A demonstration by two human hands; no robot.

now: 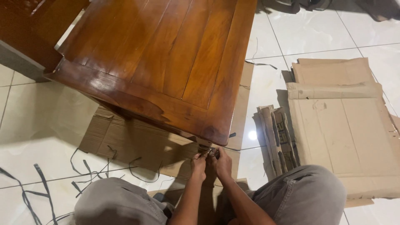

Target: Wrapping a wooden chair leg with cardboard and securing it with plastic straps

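A glossy brown wooden table (166, 54) stands over flattened cardboard (137, 146) on the tiled floor. Both my hands meet just under the table's near corner (214, 133), at the top of the leg. My left hand (199, 164) and my right hand (222, 162) have their fingers pinched together on a small dark piece (209, 153) there. What that piece is cannot be made out, and the leg itself is mostly hidden by the tabletop. My knees in grey trousers (300, 191) frame my forearms.
Black plastic straps (37, 187) lie scattered on the white tiles at the left. A big flattened cardboard box (346, 121) lies at the right, with a folded cardboard bundle (277, 137) beside it. Another wooden piece (25, 29) stands at the top left.
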